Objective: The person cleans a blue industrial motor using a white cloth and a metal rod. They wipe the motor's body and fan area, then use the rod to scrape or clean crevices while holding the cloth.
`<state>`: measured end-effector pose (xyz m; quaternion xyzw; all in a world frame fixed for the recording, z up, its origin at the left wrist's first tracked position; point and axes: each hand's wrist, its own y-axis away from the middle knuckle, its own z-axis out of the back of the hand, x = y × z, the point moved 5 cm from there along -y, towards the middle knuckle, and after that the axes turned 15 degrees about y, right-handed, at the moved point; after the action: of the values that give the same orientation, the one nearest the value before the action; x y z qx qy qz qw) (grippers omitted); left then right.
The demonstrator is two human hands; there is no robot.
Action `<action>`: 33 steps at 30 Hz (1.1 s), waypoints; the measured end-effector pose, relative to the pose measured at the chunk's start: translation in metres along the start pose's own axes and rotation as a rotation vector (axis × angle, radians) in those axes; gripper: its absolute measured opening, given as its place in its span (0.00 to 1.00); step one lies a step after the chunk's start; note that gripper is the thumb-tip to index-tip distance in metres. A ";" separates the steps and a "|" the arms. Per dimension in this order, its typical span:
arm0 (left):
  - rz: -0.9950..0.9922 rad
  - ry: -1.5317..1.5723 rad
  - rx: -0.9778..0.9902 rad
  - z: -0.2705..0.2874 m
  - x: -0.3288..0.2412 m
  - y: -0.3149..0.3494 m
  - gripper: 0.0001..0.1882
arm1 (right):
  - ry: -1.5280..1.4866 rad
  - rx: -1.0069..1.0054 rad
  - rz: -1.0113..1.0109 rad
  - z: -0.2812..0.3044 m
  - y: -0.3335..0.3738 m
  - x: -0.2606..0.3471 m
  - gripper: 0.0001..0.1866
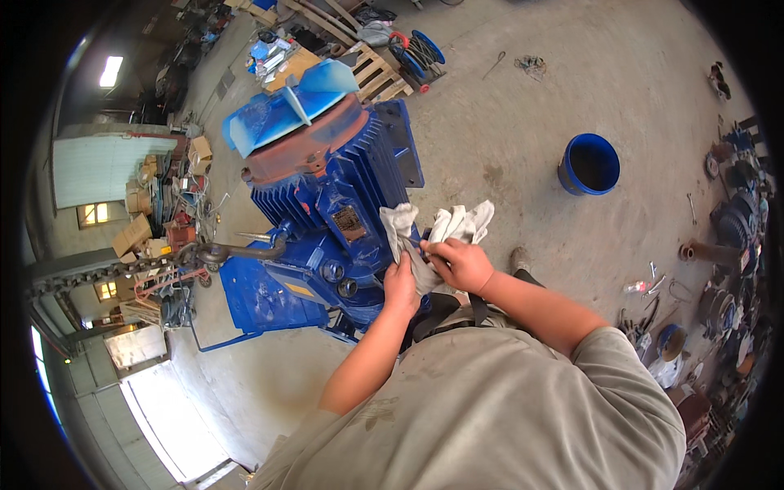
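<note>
My left hand [400, 286] is closed on a pale work glove [399, 224] held in front of my waist. Close beside it, my right hand [463, 265] pinches the cloth, and a second whitish glove [461, 222] hangs out beyond its knuckles. A small dark thing shows at my right fingertips, too small to make out. Both hands are next to a large blue electric motor [380, 167] with cooling fins. On its end sits a light-blue fan [294, 106] over a rusty-brown rim. A metal hook [245, 251] reaches its side.
A heavy chain [106, 267] runs left from the hook. Blue sheet-metal parts [269, 298] lie beyond the motor. A blue bucket [590, 165] stands on the concrete floor at right. Farther off are a pallet [376, 72], a cable reel [420, 55] and scattered tools and motor parts [731, 233].
</note>
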<state>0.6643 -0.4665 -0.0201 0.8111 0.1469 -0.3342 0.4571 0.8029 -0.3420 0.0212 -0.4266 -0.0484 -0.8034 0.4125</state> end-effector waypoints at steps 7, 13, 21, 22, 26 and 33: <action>0.099 0.026 -0.049 0.026 0.033 0.016 0.19 | 0.007 0.086 -0.094 -0.038 0.052 -0.008 0.16; 0.073 -0.115 0.000 0.020 0.024 0.012 0.19 | -0.072 0.068 -0.162 -0.026 0.064 -0.009 0.15; -0.106 -0.120 0.003 -0.016 -0.005 0.035 0.19 | -0.386 -0.001 -0.185 -0.008 0.052 -0.003 0.15; -0.138 -0.106 0.059 -0.022 -0.011 0.039 0.20 | -0.390 0.055 -0.256 -0.011 0.052 -0.003 0.15; -0.067 -0.106 0.051 -0.030 -0.028 0.048 0.22 | -0.526 0.095 -0.392 -0.010 0.047 0.008 0.16; -0.078 -0.135 0.051 -0.072 -0.049 0.054 0.22 | -0.639 0.088 -0.466 0.055 -0.009 0.016 0.18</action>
<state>0.6876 -0.4315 0.0733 0.7919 0.1385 -0.4091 0.4317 0.8276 -0.3222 0.0697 -0.6145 -0.3043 -0.6996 0.2012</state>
